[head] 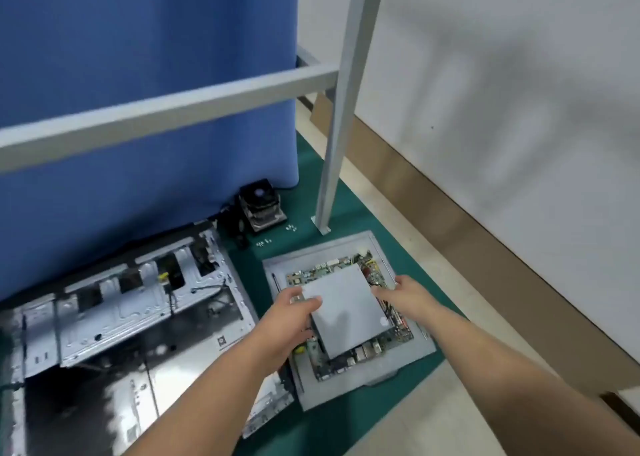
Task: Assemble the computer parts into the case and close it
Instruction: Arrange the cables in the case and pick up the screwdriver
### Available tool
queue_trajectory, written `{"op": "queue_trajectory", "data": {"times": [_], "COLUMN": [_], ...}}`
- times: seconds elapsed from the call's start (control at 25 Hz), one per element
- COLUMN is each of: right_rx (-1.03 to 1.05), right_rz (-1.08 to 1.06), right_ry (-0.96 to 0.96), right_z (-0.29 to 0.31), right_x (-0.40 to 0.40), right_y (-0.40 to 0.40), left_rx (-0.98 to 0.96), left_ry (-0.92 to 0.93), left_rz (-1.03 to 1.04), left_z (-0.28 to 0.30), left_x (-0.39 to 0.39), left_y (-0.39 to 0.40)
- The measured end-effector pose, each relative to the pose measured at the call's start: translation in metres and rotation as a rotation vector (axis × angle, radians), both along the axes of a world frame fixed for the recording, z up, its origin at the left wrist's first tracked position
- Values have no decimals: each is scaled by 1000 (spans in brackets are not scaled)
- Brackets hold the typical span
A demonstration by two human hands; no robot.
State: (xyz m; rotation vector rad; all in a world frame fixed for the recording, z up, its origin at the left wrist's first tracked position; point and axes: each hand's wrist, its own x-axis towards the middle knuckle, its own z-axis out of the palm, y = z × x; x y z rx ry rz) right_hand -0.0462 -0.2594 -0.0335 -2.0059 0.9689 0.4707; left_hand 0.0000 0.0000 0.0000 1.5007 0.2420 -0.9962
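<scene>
The grey box [346, 308] lies flat between both hands — left hand [289, 320] grips its corner; right hand [403, 291], fingers relaxed, touches its opposite edge.

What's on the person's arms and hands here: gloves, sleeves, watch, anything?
Nothing worn that shows. The left hand and right hand are bare, with no gloves, and no rings or watch can be made out. Both forearms are bare from the wrists to the bottom edge of the frame, so no sleeve or cuff shows. No straps, cables or markings on either arm. The picture is somewhat blurred, so small details could be missed.
</scene>
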Motion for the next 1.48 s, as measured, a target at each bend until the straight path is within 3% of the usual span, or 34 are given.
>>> {"op": "queue_trajectory", "data": {"times": [0.4,0.68,0.88,1.16,1.48], "right_rx": [326,349,348,359,562], "right_rz": [-155,-173,-187,-132,42], "right_ry": [-39,-117,-223,-459,-591], "right_z": [-55,-58,-41,46,104], "right_x": [15,16,5,-16,-7], "right_y": [2,3,11,34,155], "left_rx": [102,60,-80,-279,-211], "left_ry": [237,352,350,138,-245], "left_rz": [166,245,303,384,293], "left_z": [-65,-73,-65,-3,67], "left_x": [-4,-9,-13,-14,-9], "left_y": [-59,-66,-59,-17,120]}}
